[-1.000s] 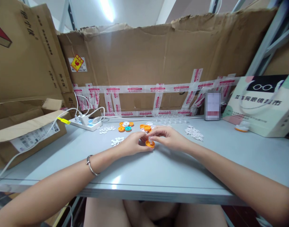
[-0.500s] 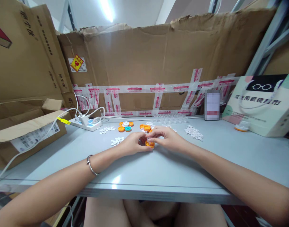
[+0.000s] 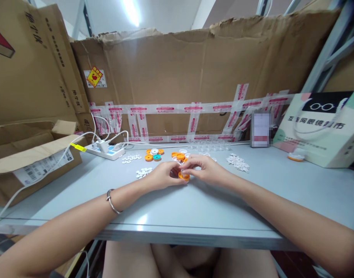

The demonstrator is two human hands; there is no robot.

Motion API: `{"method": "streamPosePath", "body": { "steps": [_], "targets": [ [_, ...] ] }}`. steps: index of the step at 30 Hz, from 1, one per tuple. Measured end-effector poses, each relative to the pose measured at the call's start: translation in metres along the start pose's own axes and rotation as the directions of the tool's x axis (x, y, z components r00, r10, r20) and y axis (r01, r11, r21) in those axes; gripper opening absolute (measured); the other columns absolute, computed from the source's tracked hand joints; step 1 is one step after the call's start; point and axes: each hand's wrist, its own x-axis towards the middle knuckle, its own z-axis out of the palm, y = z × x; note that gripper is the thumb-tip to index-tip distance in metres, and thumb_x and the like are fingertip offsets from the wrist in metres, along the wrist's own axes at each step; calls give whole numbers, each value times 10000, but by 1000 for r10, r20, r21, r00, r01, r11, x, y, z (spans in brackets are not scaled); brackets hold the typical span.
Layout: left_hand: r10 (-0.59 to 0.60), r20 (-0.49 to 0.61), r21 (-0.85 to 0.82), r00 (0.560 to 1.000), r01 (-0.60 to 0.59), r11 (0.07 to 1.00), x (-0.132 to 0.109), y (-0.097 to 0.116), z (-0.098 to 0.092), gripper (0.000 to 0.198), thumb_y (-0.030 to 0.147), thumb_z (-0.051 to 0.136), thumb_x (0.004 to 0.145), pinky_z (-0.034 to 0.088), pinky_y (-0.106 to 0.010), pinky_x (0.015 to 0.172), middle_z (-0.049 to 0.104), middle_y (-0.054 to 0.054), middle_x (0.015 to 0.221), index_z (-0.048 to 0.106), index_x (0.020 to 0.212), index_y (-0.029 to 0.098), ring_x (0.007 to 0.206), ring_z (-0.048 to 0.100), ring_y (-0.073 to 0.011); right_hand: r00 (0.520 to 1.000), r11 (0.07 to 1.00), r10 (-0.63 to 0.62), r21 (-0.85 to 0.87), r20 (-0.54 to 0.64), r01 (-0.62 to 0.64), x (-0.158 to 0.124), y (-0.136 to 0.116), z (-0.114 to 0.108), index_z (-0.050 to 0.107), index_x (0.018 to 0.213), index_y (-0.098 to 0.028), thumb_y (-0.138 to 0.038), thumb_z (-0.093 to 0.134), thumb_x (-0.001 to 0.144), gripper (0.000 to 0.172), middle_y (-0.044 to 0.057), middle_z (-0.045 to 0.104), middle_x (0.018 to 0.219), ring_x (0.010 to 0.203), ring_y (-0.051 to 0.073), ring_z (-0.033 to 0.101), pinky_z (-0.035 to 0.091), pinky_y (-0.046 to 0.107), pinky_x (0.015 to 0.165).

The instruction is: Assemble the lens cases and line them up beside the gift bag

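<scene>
In the middle of the table, an orange round cap (image 3: 184, 177) stands just in front of my fingers. My left hand (image 3: 164, 174) curls around the cap's left side, thumb and fingers closed on it. From the right, my right hand (image 3: 205, 167) pinches a small whitish piece over the cap's opening; the fingertips hide most of it. Right behind the hands lie more orange caps (image 3: 180, 156) and white round parts, partly covered by my fingers. Left of them sits a cluster of orange, white and teal caps (image 3: 156, 157).
Small white discs (image 3: 144, 172) and clear pieces (image 3: 131, 158) lie left of my hands. White small parts (image 3: 237, 162) are heaped on the right. Clear cups (image 3: 210, 146), a power strip (image 3: 107, 152), a phone (image 3: 260, 129), a paper bag (image 3: 321, 135) and cardboard boxes (image 3: 171, 73) surround the space.
My right fingertips have shifted very slightly over the orange cap. Both hands otherwise keep the same place and grip.
</scene>
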Motion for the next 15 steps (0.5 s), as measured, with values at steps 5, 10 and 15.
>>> {"method": "streamPosePath", "body": {
  "steps": [5, 10, 15],
  "targets": [
    [-24, 17, 17, 1000, 24, 1000, 0, 2, -1, 286, 381, 628, 690, 399, -221, 587, 583, -9, 732, 586, 827, 133, 666, 525, -127, 1000, 1000, -27, -14, -8, 27, 0, 2, 2, 694, 747, -156, -233, 606, 707, 123, 57, 653, 768, 732, 169, 609, 477, 325, 718],
    [-25, 12, 9, 1000, 25, 1000, 0, -1, 0, 306, 399, 634, 677, 383, -212, 568, 576, 1, 715, 588, 830, 138, 645, 512, -120, 998, 997, -70, -24, 6, 70, 2, 6, 3, 686, 702, -162, -220, 606, 703, 99, 49, 655, 742, 737, 163, 598, 476, 319, 719],
    [-23, 10, 2, 1000, 23, 1000, 0, 0, 1, 291, 386, 638, 673, 373, -204, 559, 570, 5, 707, 583, 812, 136, 630, 499, -110, 999, 1000, -12, -27, 31, 13, 3, 5, 4, 680, 704, -154, -215, 608, 692, 95, 51, 665, 743, 706, 160, 603, 479, 313, 696]
  ]
}}
